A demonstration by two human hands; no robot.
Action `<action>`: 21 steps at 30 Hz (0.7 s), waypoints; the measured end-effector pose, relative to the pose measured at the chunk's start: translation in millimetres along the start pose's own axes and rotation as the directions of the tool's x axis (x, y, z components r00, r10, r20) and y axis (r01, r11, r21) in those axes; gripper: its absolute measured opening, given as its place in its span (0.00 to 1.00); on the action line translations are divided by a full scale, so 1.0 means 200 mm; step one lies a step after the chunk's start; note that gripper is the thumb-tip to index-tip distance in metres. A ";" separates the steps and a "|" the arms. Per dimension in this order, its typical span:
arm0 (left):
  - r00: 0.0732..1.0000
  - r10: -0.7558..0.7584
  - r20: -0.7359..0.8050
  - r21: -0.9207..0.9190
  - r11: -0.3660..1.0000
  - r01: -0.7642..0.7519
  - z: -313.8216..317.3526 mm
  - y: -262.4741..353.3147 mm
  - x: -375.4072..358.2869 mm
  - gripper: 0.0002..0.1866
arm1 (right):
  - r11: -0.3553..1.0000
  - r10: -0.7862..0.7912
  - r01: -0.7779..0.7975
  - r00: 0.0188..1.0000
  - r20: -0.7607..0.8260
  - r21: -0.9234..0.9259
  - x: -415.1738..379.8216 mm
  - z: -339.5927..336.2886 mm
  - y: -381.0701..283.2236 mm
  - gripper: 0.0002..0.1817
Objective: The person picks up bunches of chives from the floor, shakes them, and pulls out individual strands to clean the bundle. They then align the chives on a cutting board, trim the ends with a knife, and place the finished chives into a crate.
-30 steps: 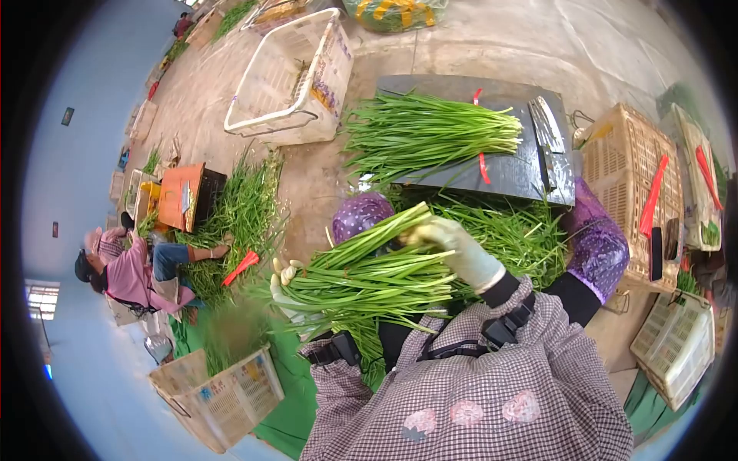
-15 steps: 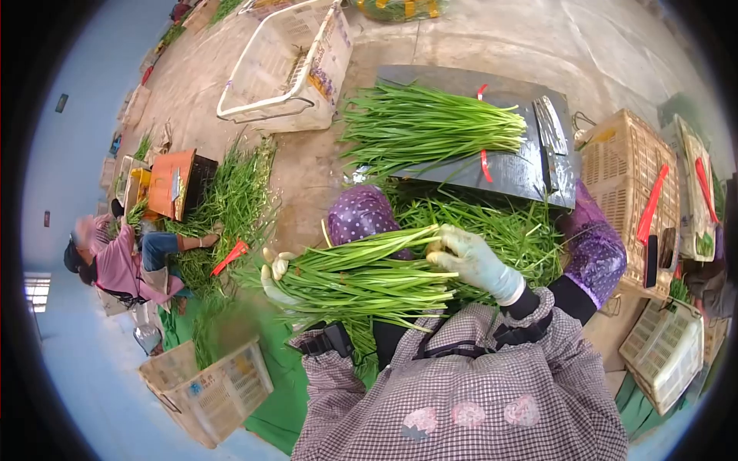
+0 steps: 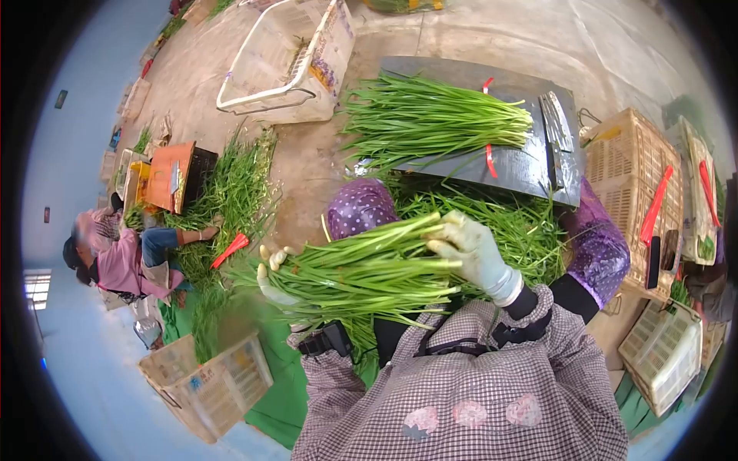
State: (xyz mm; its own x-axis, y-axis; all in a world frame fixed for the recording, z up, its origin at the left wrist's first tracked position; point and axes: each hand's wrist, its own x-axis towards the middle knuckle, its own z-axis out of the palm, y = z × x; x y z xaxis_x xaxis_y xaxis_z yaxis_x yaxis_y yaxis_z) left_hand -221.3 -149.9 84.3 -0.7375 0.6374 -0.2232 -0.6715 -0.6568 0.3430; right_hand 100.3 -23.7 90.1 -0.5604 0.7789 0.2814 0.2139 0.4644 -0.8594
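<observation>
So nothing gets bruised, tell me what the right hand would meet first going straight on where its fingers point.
The held stalks: the right hand seems to have its fingertips at their ends already, though depth is unclear.

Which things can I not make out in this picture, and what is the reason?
All in the head view:
Left hand: palm hidden by the held stalks.
Right hand: its grip is unclear, hidden by its own fingers.
Red strip: middle hidden by the bundle.
Bag: cut off by the top edge.
Lower left crate: print too small; patch above it blurred.
</observation>
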 end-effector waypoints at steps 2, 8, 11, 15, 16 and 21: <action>0.998 0.052 -0.042 0.181 0.982 -0.043 0.06 -0.02 -0.05 0.14 | 0.984 0.010 0.010 0.994 -0.113 0.176 0.02 0.01 0.02 0.08; 0.998 -0.033 -0.062 0.239 0.970 0.047 -0.09 0.04 0.01 0.09 | 0.742 0.450 -0.219 0.863 -0.229 0.633 -0.06 -0.13 0.04 0.08; 0.969 -0.147 -0.199 0.285 0.937 0.201 -0.28 0.12 0.10 0.11 | 0.681 0.590 -0.450 0.805 -0.069 0.577 -0.18 -0.38 0.11 0.12; 0.964 -0.181 -0.197 0.344 0.908 0.241 -0.36 0.14 0.11 0.09 | 0.956 0.292 -0.272 0.911 0.291 -0.108 -0.32 -0.39 0.16 0.22; 0.987 -0.077 -0.138 0.409 0.904 0.128 -0.32 0.10 0.06 0.07 | 0.967 0.253 -0.247 0.915 0.315 -0.059 -0.25 -0.36 0.07 0.32; 0.967 -0.063 -0.246 0.395 0.905 0.160 -0.02 0.03 -0.03 0.11 | 0.996 0.004 0.016 0.972 0.237 -0.084 -0.03 0.03 -0.01 0.31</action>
State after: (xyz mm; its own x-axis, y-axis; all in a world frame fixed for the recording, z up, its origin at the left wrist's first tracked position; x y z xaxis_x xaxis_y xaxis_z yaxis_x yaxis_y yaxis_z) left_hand -220.7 -159.5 83.7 -0.6886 0.5588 -0.4621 -0.6967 -0.3332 0.6353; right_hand 98.7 -31.9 87.1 -0.7328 0.6592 0.1687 0.2714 0.5105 -0.8159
